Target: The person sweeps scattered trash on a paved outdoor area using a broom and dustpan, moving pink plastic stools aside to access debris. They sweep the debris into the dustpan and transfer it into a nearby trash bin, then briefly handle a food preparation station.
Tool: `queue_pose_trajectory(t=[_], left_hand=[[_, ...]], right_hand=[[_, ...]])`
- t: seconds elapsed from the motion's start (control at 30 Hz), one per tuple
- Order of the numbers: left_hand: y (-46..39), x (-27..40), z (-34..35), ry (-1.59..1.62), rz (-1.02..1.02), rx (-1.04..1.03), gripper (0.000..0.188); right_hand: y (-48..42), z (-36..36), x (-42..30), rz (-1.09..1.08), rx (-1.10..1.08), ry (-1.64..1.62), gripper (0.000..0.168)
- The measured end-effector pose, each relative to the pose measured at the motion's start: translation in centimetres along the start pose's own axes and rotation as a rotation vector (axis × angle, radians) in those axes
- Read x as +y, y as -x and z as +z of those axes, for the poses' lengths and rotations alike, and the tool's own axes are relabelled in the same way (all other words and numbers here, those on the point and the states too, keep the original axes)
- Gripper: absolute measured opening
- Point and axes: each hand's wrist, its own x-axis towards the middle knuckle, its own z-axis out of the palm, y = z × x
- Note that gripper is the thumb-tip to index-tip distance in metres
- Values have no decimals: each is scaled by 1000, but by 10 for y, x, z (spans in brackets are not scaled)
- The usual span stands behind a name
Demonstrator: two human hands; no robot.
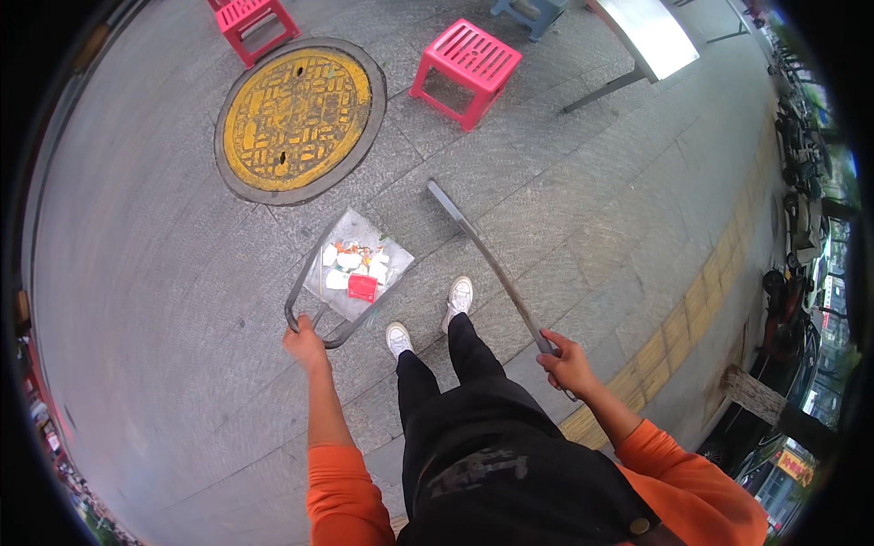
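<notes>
My left hand (pixel 306 343) grips the bent tubular handle of a metal dustpan (pixel 351 224), which is held out in front of my feet. In the pan lie crumpled white tissues (pixel 349 261), orange scraps and a red packet (pixel 362 287) bearing writing. A thin stick rests along the pan's left side. My right hand (pixel 563 363) is closed around the near end of a long, slim metal tool (pixel 502 276), possibly litter tongs. Its flat grey far end points forward, to the right of the dustpan; whether it touches the paving is unclear.
Ahead on the grey stone paving are a yellow manhole cover (pixel 297 119), a pink plastic stool (pixel 471 68), another pink stool (pixel 249 24) and a blue-grey stool (pixel 536 13). A metal-topped table (pixel 649 37) stands front right. Parked two-wheelers (pixel 806 164) and a tree trunk (pixel 754 396) line the right.
</notes>
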Motion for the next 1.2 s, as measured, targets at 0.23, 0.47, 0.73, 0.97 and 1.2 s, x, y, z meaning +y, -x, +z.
queue_pose_trajectory(t=[0.23, 0.47, 0.73, 0.97, 1.2], left_hand=[[-15, -66, -101, 86, -105, 80, 29], [-33, -144, -148, 79, -57, 166, 28], [-46, -244, -149, -40, -34, 129, 34], [-49, -255, -142, -83, -74, 138, 31], [-54, -246, -126, -43, -52, 101, 28]], right_hand=[[-41, 86, -6, -108, 29, 133, 53], [-58, 161, -7, -175, 70, 315, 53], [-38, 241, 20, -101, -72, 381, 57], [0, 298, 41, 58, -304, 184, 62], [40, 289, 20, 124, -426, 176, 61]])
